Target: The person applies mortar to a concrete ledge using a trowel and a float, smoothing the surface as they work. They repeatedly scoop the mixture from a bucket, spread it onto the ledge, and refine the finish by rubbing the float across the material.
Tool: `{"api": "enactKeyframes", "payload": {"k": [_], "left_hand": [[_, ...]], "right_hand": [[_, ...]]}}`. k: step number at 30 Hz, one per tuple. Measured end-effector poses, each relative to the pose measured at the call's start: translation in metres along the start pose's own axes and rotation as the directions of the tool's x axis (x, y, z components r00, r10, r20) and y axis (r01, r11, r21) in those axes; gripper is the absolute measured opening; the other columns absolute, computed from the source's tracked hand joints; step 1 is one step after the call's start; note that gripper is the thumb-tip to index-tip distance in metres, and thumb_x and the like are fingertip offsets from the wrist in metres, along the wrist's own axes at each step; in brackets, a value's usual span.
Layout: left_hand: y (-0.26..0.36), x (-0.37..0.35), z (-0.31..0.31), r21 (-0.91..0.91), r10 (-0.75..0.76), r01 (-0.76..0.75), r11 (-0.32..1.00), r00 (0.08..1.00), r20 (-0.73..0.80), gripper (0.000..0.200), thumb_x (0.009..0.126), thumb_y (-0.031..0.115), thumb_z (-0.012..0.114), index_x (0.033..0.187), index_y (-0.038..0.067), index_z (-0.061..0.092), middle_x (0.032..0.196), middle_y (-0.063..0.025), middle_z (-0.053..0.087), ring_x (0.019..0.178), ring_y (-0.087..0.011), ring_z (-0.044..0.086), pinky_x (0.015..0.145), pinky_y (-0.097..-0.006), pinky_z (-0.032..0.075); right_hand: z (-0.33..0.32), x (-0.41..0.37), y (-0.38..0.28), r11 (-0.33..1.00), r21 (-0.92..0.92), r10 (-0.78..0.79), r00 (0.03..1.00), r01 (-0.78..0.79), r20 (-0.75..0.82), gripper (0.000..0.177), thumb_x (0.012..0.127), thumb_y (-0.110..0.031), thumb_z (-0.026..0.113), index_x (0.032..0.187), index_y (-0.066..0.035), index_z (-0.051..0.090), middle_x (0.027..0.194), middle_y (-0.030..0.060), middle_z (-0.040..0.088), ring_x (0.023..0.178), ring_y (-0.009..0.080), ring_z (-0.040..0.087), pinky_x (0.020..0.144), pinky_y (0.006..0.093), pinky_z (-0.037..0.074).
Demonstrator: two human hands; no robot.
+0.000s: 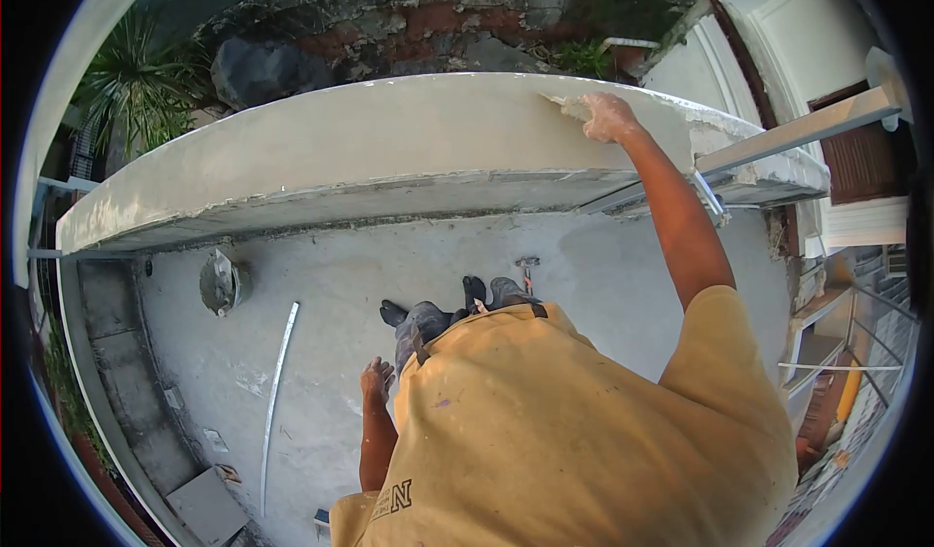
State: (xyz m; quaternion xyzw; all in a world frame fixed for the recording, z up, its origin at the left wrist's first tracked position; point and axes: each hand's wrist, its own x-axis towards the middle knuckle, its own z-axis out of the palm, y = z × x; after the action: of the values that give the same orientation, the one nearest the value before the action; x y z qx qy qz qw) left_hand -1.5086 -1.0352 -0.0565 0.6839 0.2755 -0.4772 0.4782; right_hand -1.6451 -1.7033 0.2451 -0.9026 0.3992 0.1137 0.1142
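My right hand (609,119), whitened with plaster, is stretched forward at the top of the low plastered wall (389,124). Its fingers are closed round a pale, plaster-smeared piece (574,107) with a thin pointed end that lies against the wall face; its exact kind is hard to make out. The wall's surface is smooth and beige, with a rougher patch at the right end. Down by my left leg hangs my left hand (376,380), fingers loosely apart and holding nothing.
On the concrete floor (341,430) stand a mortar bucket (224,284) and, nearby, a long metal straightedge (279,401). A hammer-like tool (527,270) lies beyond my feet. A metal beam (803,131) juts across the wall's right end. Rocks (263,72) and plants lie beyond the wall.
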Motion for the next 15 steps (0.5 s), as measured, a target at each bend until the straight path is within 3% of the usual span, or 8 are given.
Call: {"api": "enactKeyframes", "payload": {"k": [1,4,7,9,11,12,13,15], "left_hand": [[0.0,0.0,-0.002,0.036,-0.026,0.026,0.999,1.0,0.006,0.042,0.093,0.03,0.055,0.129,0.008,0.049,0.115,-0.0131,0.061,0.094,-0.0238,0.063,0.072,-0.0347,0.05],[0.0,-0.005,-0.01,0.232,0.037,-0.043,0.972,0.999,0.032,0.043,0.093,0.03,0.055,0.129,0.008,0.049,0.115,-0.0129,0.062,0.092,-0.0234,0.063,0.072,-0.0354,0.05],[0.002,0.003,-0.018,0.431,0.187,-0.212,0.877,0.977,0.099,0.044,0.093,0.03,0.055,0.129,0.008,0.048,0.115,-0.0133,0.061,0.093,-0.0239,0.063,0.074,-0.0361,0.05],[0.004,-0.002,-0.01,0.35,0.185,-0.195,0.916,0.981,0.062,0.044,0.093,0.03,0.055,0.13,0.007,0.048,0.116,-0.0137,0.061,0.094,-0.0246,0.063,0.075,-0.0364,0.05],[0.018,-0.02,0.0,0.065,0.067,-0.065,0.996,0.997,-0.036,0.045,0.093,0.03,0.055,0.131,0.007,0.048,0.117,-0.0144,0.061,0.095,-0.0256,0.063,0.075,-0.0366,0.05],[0.018,-0.029,-0.002,0.103,0.062,-0.056,0.993,0.997,-0.05,0.045,0.093,0.03,0.054,0.131,0.007,0.047,0.117,-0.0147,0.061,0.096,-0.0259,0.062,0.076,-0.0368,0.05],[0.023,-0.031,0.002,0.141,0.065,-0.057,0.988,0.996,-0.053,0.046,0.093,0.03,0.054,0.132,0.007,0.047,0.118,-0.015,0.06,0.097,-0.0263,0.062,0.076,-0.037,0.05],[0.022,-0.026,0.017,0.34,0.104,-0.105,0.934,0.994,0.021,0.047,0.093,0.031,0.054,0.133,0.007,0.047,0.118,-0.0154,0.06,0.098,-0.0269,0.062,0.077,-0.0374,0.05]], "right_hand": [[0.029,-0.012,-0.009,0.985,-0.158,-0.061,0.998,0.063,0.021,0.048,0.067,-0.013,0.064,0.115,-0.007,0.063,0.099,0.0204,0.067,0.096,0.035,0.064,0.085,0.0424,0.051],[0.031,-0.052,-0.015,0.964,-0.091,-0.249,0.968,0.251,0.035,0.047,0.068,-0.015,0.064,0.114,-0.005,0.063,0.104,0.0213,0.066,0.1,0.0345,0.063,0.087,0.0423,0.05],[0.012,-0.036,0.05,0.992,-0.054,-0.113,0.992,0.11,-0.055,0.052,0.067,-0.016,0.066,0.116,-0.001,0.06,0.112,0.0223,0.063,0.109,0.0342,0.059,0.097,0.0418,0.044],[-0.013,-0.018,0.098,0.988,0.003,0.151,0.978,-0.152,-0.142,0.046,0.068,-0.018,0.066,0.11,0.001,0.062,0.106,0.0215,0.066,0.104,0.0348,0.062,0.094,0.0425,0.046],[-0.017,-0.003,0.112,0.948,0.112,0.303,0.953,-0.299,-0.015,0.044,0.068,-0.019,0.066,0.109,-0.001,0.063,0.103,0.0209,0.067,0.1,0.0362,0.063,0.093,0.0424,0.047],[-0.012,-0.004,0.118,0.91,0.16,0.379,0.924,-0.383,0.059,0.044,0.069,-0.02,0.066,0.108,-0.001,0.064,0.102,0.0206,0.067,0.098,0.0369,0.063,0.092,0.0424,0.048],[0.017,-0.003,0.101,0.965,-0.063,0.254,0.967,-0.254,-0.011,0.042,0.069,-0.022,0.066,0.106,-0.002,0.065,0.097,0.0199,0.068,0.093,0.0384,0.064,0.089,0.0429,0.049],[0.028,-0.029,0.047,0.985,-0.134,0.107,0.994,-0.107,-0.005,0.044,0.068,-0.022,0.067,0.107,-0.002,0.064,0.095,0.0205,0.067,0.093,0.0393,0.063,0.09,0.0437,0.048]]}}
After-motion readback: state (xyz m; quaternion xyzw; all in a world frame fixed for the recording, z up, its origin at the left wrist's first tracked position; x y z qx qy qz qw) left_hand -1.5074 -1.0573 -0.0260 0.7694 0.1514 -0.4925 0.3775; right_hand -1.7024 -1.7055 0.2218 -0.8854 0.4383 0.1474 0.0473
